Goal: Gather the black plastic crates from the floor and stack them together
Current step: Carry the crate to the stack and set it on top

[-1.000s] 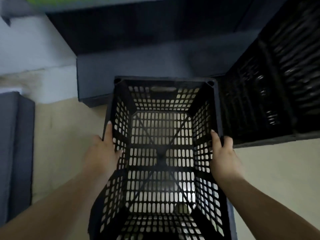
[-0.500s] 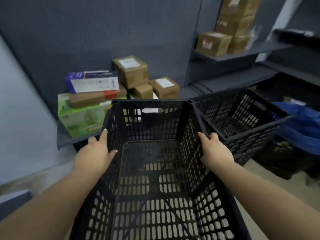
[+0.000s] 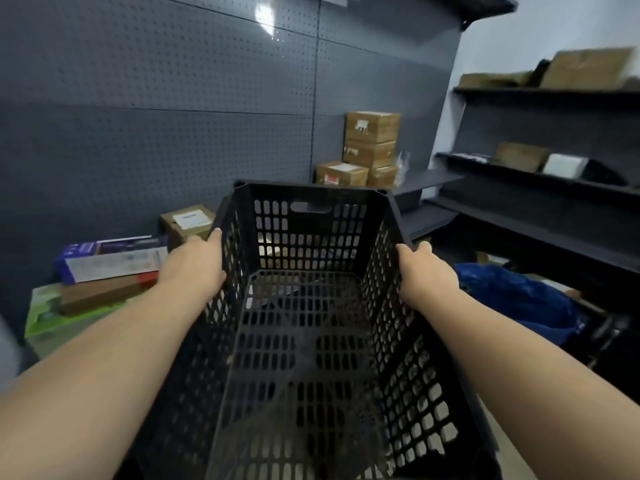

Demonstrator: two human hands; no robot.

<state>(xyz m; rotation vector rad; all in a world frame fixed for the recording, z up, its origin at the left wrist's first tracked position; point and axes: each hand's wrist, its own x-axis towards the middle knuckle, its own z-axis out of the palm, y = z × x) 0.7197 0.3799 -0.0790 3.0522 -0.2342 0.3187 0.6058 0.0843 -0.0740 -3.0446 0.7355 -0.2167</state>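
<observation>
I hold an empty black plastic crate [image 3: 308, 341] with slotted walls in front of me, lifted off the floor, its open top facing me. My left hand [image 3: 194, 268] grips the rim of its left wall. My right hand [image 3: 424, 277] grips the rim of its right wall. Another dark crate [image 3: 602, 337] is dimly visible low on the right under a blue bag, blurred.
A dark pegboard wall [image 3: 173, 98] stands ahead. Cardboard boxes [image 3: 370, 147] are stacked on a low shelf behind the crate. Flat packages and a green box [image 3: 69, 313] lie at left. Dark shelves [image 3: 540, 188] with boxes line the right wall. The blue bag [image 3: 519, 299] lies at right.
My view has swung up from the floor to the wall and then to the right. The crate has risen with both hands still on its side rims. The neighbouring crate has dropped out of sight.
</observation>
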